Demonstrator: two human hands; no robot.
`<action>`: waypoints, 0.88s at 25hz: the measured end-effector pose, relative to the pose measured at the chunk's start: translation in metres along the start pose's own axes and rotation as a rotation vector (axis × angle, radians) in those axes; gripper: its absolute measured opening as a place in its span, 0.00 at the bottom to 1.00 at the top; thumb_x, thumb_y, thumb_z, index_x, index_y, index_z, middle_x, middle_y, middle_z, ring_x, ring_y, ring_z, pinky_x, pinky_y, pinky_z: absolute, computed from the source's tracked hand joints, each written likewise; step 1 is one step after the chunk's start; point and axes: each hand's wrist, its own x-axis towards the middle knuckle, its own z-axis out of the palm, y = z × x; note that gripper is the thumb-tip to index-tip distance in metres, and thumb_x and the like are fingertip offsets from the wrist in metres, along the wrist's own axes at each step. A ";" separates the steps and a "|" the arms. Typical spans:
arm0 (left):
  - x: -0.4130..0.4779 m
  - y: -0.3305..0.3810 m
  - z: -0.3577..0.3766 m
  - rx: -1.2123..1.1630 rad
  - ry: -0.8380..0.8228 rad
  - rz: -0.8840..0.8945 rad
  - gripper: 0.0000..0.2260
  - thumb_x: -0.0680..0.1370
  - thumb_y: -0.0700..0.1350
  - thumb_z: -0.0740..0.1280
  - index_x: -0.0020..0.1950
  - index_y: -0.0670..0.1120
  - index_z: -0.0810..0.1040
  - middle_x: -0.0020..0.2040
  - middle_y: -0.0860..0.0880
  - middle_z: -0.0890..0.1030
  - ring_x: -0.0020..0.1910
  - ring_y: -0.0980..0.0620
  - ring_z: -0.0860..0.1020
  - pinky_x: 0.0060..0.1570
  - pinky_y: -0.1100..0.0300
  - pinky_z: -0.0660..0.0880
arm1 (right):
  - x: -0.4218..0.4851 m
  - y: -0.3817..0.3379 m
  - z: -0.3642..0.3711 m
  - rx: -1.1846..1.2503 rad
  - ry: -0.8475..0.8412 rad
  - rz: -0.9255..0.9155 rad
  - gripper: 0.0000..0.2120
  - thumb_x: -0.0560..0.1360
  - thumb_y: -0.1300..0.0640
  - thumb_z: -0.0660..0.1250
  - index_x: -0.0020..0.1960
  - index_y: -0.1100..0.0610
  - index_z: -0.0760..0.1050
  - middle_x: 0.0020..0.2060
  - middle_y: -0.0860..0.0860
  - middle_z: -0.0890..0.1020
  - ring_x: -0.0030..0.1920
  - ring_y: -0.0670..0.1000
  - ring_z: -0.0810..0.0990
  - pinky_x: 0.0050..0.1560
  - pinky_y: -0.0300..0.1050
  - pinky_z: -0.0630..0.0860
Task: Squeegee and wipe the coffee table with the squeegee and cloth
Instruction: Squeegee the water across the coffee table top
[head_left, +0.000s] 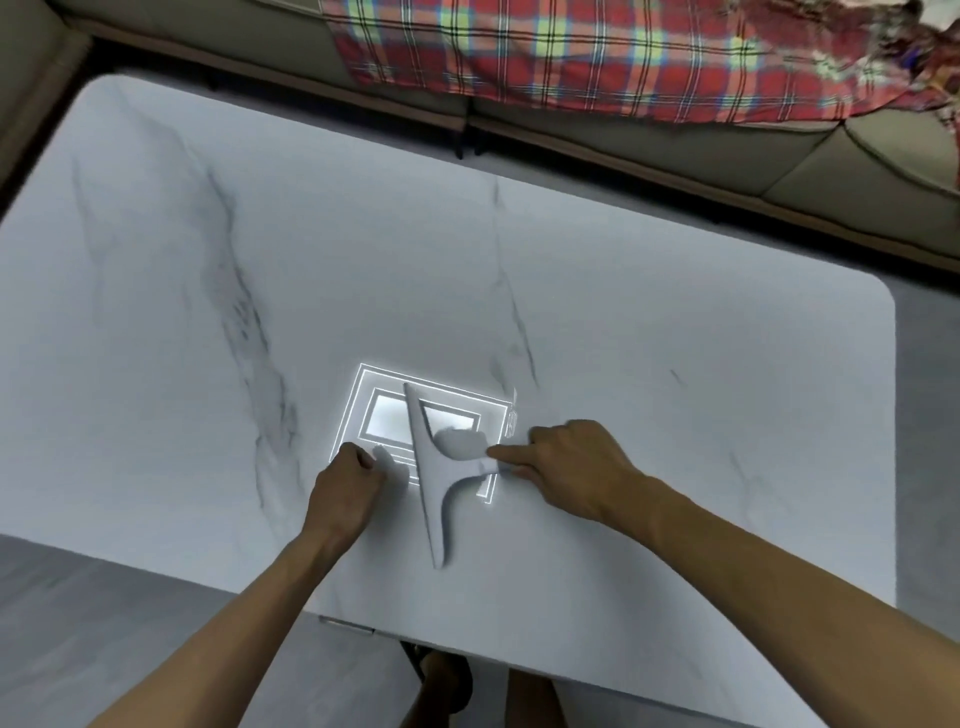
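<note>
My right hand (566, 467) pinches the handle of the pale squeegee (434, 478), which lies flat on the marble coffee table (675, 364) at lower centre of the frame. My left hand (345, 483) is curled closed just left of the blade, gripping a white cloth (387, 460); a plaid blanket (597, 52) drapes the sofa at the top

White squeegee (434, 478) flat on marble coffee table (623, 338), near table's front edge, blade running front to back; whitish cloth (460, 444) bunched against its handle.
</note>
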 end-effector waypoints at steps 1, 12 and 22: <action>0.005 0.001 -0.001 -0.003 0.014 -0.012 0.06 0.79 0.49 0.59 0.43 0.50 0.68 0.38 0.50 0.77 0.37 0.49 0.75 0.32 0.57 0.67 | 0.018 0.000 0.003 -0.016 -0.019 -0.026 0.14 0.81 0.47 0.55 0.65 0.38 0.70 0.42 0.50 0.81 0.39 0.58 0.80 0.37 0.46 0.73; 0.031 0.083 0.059 0.043 -0.084 -0.083 0.09 0.77 0.49 0.63 0.48 0.43 0.70 0.42 0.48 0.76 0.35 0.52 0.72 0.31 0.60 0.66 | -0.063 0.134 0.017 0.067 0.067 0.217 0.14 0.79 0.47 0.60 0.63 0.37 0.74 0.34 0.48 0.79 0.33 0.54 0.80 0.31 0.42 0.67; 0.063 0.142 0.102 0.214 0.019 0.158 0.11 0.75 0.37 0.64 0.52 0.48 0.66 0.50 0.42 0.74 0.42 0.50 0.73 0.36 0.62 0.68 | -0.043 0.217 -0.039 0.218 0.106 0.491 0.19 0.81 0.40 0.48 0.70 0.36 0.64 0.50 0.48 0.82 0.50 0.55 0.81 0.44 0.47 0.73</action>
